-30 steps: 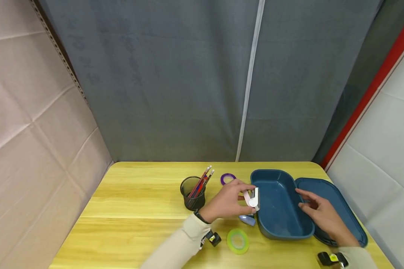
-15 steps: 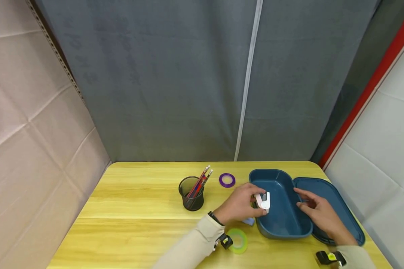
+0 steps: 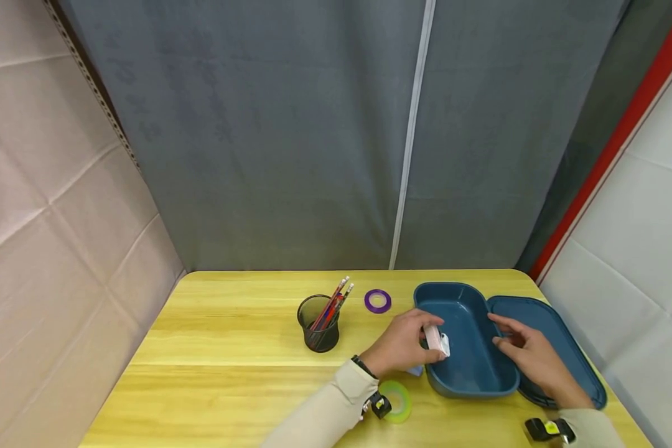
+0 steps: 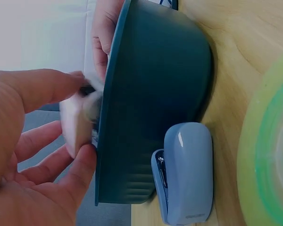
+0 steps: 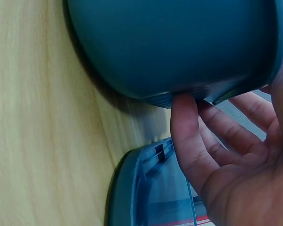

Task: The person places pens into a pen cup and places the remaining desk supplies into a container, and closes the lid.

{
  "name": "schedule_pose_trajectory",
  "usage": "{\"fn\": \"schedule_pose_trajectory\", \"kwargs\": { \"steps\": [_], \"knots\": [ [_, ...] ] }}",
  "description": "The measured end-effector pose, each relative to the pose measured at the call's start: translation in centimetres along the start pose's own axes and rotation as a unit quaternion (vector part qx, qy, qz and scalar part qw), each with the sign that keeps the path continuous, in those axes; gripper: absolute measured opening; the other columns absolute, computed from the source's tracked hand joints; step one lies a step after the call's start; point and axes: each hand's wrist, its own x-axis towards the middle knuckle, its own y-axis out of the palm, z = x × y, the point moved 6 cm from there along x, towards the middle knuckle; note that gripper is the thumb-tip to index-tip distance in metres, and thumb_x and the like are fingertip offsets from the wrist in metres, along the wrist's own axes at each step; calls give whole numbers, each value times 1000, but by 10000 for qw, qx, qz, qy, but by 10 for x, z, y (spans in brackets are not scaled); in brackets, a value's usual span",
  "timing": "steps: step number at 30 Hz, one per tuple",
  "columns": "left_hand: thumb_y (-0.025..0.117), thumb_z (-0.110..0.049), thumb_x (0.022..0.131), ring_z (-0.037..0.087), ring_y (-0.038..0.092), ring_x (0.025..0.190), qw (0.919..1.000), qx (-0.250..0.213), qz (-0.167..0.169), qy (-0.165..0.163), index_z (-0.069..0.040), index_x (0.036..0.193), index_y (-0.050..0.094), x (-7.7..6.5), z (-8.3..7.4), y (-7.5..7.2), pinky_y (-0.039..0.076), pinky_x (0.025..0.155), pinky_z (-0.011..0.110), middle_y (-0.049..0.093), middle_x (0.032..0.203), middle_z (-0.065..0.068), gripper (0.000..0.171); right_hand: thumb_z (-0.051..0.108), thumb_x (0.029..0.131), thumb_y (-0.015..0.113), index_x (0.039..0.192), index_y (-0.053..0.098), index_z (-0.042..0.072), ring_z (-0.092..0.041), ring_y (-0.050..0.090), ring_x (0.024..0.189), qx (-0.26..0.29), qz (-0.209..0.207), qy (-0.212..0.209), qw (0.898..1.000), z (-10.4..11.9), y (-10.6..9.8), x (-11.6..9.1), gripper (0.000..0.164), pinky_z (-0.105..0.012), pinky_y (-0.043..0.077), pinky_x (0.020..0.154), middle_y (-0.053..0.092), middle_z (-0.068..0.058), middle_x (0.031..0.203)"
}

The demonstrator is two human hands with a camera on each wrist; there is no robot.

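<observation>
My left hand [image 3: 406, 342] pinches a small pink-and-white hinged desk tool [image 3: 434, 339] between thumb and fingertips, over the left rim of a dark blue box [image 3: 465, 336]. Blurred in the left wrist view, the tool [image 4: 78, 122] shows a pink side and a dark bit; its exact kind is unclear. On the table beside the box lies a light blue stapler [image 4: 188, 172], mostly hidden behind my left hand in the head view. The fingers of my right hand [image 3: 537, 358] touch the box's right side, with the thumb against its outer wall [image 5: 174, 47] in the right wrist view.
The box's lid [image 3: 560, 348] lies flat to its right, under my right forearm. Left of the box stand a black mesh cup [image 3: 319, 330] with several pencils, a purple tape roll [image 3: 378, 309] and a green tape roll [image 3: 401, 410]. Curtains [image 3: 291, 155] back the table.
My left hand has moved right, bringing the tool over the box's left rim. The tool has turned so its pink side faces up. My right hand stays at the box.
</observation>
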Motion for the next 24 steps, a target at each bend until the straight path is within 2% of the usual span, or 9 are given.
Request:
{"fn": "schedule_pose_trajectory", "kwargs": {
  "steps": [4, 11, 13, 19, 24],
  "knots": [
    [87, -30, 89, 6, 70, 107, 9993, -348, 15, -142, -19, 141, 66, 0, 1, 0, 53, 87, 10, 63, 140, -5, 57, 21, 104, 68, 156, 51, 7, -11, 66, 102, 11, 8, -6, 10000, 1, 0, 0, 56, -20, 57, 76, 59, -32, 144],
    [86, -28, 90, 10, 71, 109, 9983, -549, -8, -196, -20, 140, 66, -3, 4, -1, 54, 88, 11, 62, 139, -3, 54, 22, 105, 67, 156, 50, 6, -27, 68, 109, 19, 38, 15, 10000, 0, 0, 0, 57, -21, 57, 75, 58, -33, 145],
    [86, -28, 91, 11, 70, 111, 9971, -729, -35, -235, -19, 140, 66, -5, 6, -2, 55, 90, 13, 62, 139, 0, 53, 23, 105, 67, 157, 50, 6, -31, 68, 111, 27, 40, 20, 10000, 0, -1, 1, 57, -21, 57, 75, 57, -34, 145],
    [85, -24, 91, 19, 66, 124, 9907, -1334, -92, -233, -19, 137, 67, -10, 9, -7, 58, 98, 21, 62, 138, 8, 50, 21, 105, 66, 157, 50, 6, -36, 68, 115, 65, 39, 14, 10000, -1, 0, 0, 56, -21, 57, 75, 57, -35, 146],
    [86, -21, 91, 23, 64, 126, 9873, -1572, -178, -150, -18, 137, 66, -15, 9, -12, 58, 99, 24, 62, 138, 6, 50, 23, 105, 66, 157, 50, 7, -39, 67, 117, 91, 41, 28, 9999, -2, 0, 0, 56, -21, 57, 75, 56, -35, 147]
  ]
}}
